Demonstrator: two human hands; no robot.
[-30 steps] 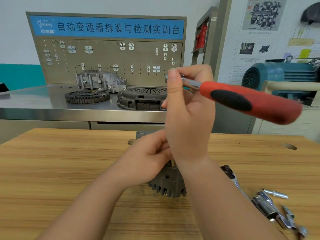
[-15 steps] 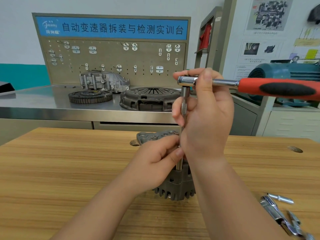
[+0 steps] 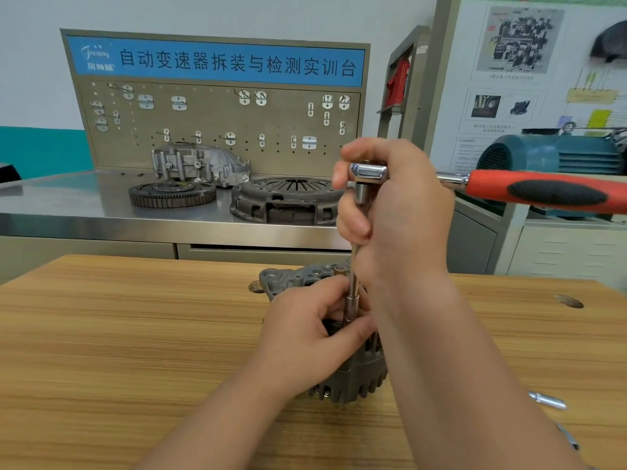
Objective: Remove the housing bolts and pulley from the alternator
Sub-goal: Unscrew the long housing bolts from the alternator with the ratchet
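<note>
A grey alternator (image 3: 353, 381) stands upright on the wooden table (image 3: 118, 334). A ratchet with a red and black handle (image 3: 543, 193) points right, and its chrome head (image 3: 368, 173) carries a long extension bar with a socket (image 3: 351, 307) going straight down onto the alternator's top. My right hand (image 3: 397, 212) grips the ratchet head and the upper bar. My left hand (image 3: 305, 337) holds the alternator's upper housing, its thumb and fingers pinching around the socket. The bolt under the socket is hidden.
Loose chrome sockets and bits (image 3: 548, 400) lie on the table at the right. Behind the table, a steel bench carries a clutch cover (image 3: 285, 201), a flywheel ring (image 3: 171, 193) and a gearbox housing (image 3: 200, 162). A blue motor (image 3: 556, 154) stands at the right.
The ratchet handle has swung from slanting down-right to level. The extension bar now stands upright on the alternator, and my right hand moved right along the ratchet head.
</note>
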